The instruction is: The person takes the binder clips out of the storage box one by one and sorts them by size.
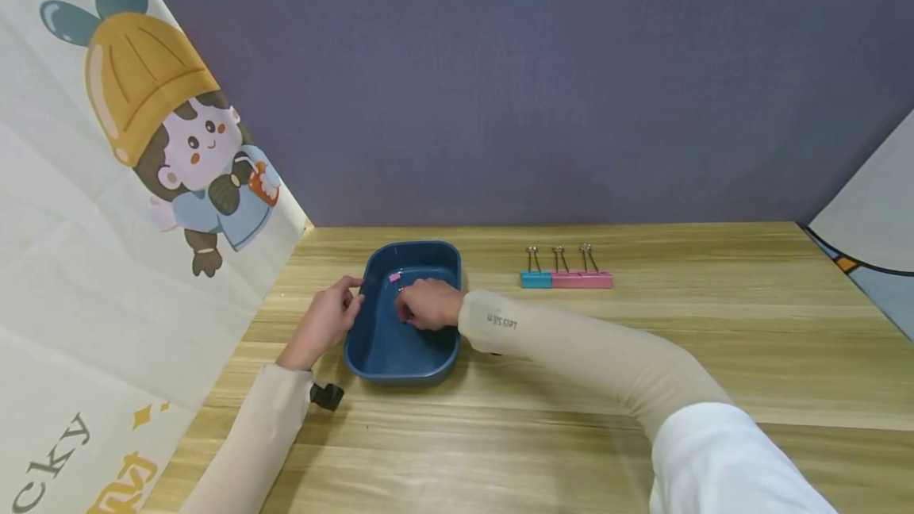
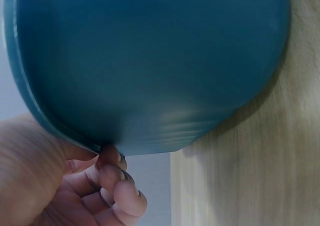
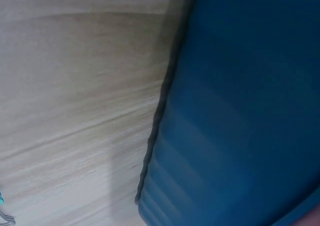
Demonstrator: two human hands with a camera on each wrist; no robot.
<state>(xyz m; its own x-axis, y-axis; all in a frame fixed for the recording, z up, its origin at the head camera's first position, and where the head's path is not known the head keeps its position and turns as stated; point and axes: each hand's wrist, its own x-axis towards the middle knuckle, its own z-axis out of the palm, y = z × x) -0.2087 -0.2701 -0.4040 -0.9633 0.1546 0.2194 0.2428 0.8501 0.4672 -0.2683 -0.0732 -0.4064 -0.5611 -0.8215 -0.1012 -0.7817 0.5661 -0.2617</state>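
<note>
A deep blue plastic bin [image 1: 403, 375] with rounded corners stands on the wooden table. My left hand [image 1: 330, 320] grips its left rim; in the left wrist view the fingertips [image 2: 131, 198] are curled at the bin's edge. My right hand [image 1: 431, 304] reaches down inside the bin, fingers bent toward the floor; I cannot tell whether they pinch anything. Just beyond these fingers lies a small pink binder clip [image 1: 394, 278] with a bit of silver wire by it. The right wrist view shows the bin's ribbed outer wall [image 3: 200, 136], with only a sliver of skin at the lower right corner.
Right of the bin, a blue binder clip [image 1: 535, 280] and pink binder clips [image 1: 581, 281] stand side by side in a row, wire handles up. A grey-purple panel [image 1: 543, 86] rises behind the table, and a white printed sheet [image 1: 64, 205] hangs at the left.
</note>
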